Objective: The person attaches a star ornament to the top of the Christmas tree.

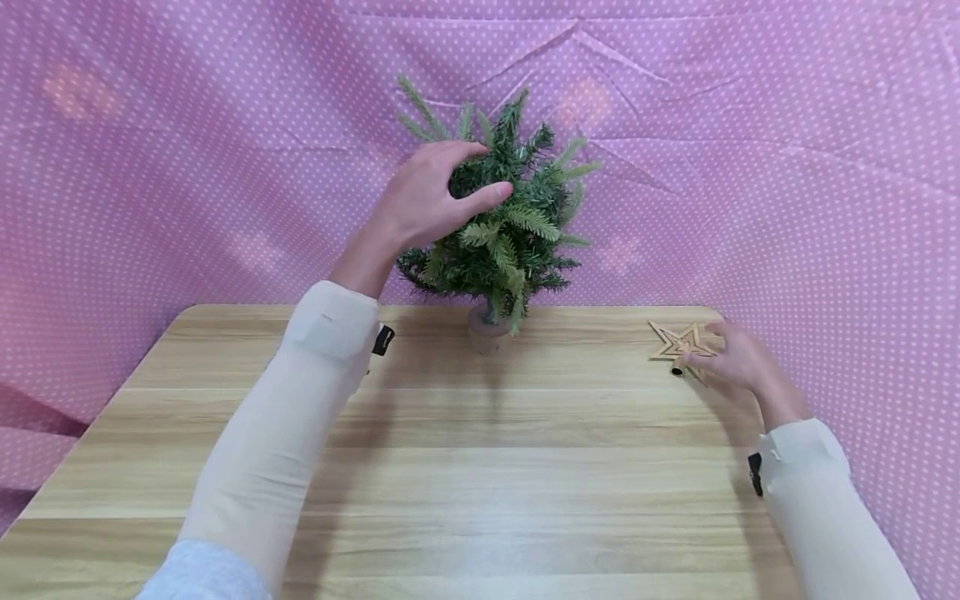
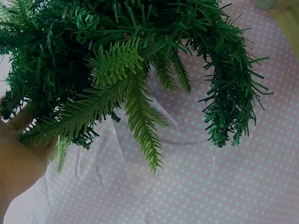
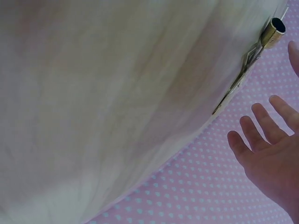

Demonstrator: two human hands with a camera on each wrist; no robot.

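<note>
A small artificial Christmas tree (image 1: 532,208) stands upright in a round base (image 1: 489,338) at the table's back edge. My left hand (image 1: 427,196) reaches to its upper left side, thumb and fingers spread wide about the branches. In the left wrist view, green needles (image 2: 140,116) cover part of that hand; firm contact cannot be told. At the back right lies a gold star tree topper (image 1: 677,343) with a short tube socket (image 3: 273,33). Over its right side is my right hand (image 1: 738,362). The right wrist view shows those fingers (image 3: 261,126) spread and apart from the star.
The wooden table (image 1: 555,467) stretches toward me in front of the tree. A pink dotted cloth (image 1: 750,167) hangs behind the table and along both sides. Dark wrist cameras (image 1: 383,340) sit on both sleeves.
</note>
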